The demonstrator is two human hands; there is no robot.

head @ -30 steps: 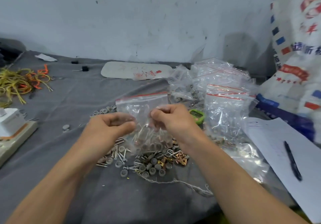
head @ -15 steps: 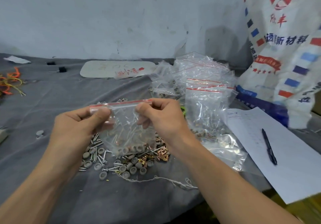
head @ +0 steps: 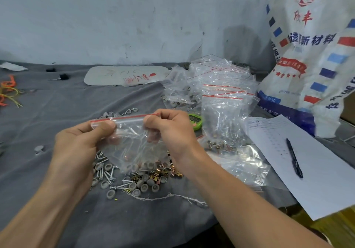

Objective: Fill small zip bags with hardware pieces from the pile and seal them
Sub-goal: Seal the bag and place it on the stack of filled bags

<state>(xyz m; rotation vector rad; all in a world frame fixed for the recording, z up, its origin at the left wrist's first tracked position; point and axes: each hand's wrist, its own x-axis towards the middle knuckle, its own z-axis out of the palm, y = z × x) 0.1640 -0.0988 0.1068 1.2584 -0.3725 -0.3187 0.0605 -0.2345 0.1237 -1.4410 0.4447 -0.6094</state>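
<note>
A small clear zip bag (head: 132,144) with a red strip along its top hangs between my hands, with hardware pieces in its bottom. My left hand (head: 80,147) pinches the bag's top left corner between thumb and fingers. At the top right end of the strip, my right hand (head: 169,132) pinches the bag too. Under the bag lies the pile of hardware (head: 134,180): grey rollers, screws and brass-coloured clips on the grey cloth (head: 57,113).
A heap of filled zip bags (head: 221,97) stands right of my hands, with a green device (head: 195,121) beside it. A paper sheet (head: 317,170) with a black pen (head: 294,157) lies at the right edge. A printed sack (head: 311,45) leans at the back right. Rubber bands (head: 7,92) lie far left.
My hands went from the bag's middle up to its red top strip, one at each end, and lifted it. The camera turned right, so things shifted left in view.
</note>
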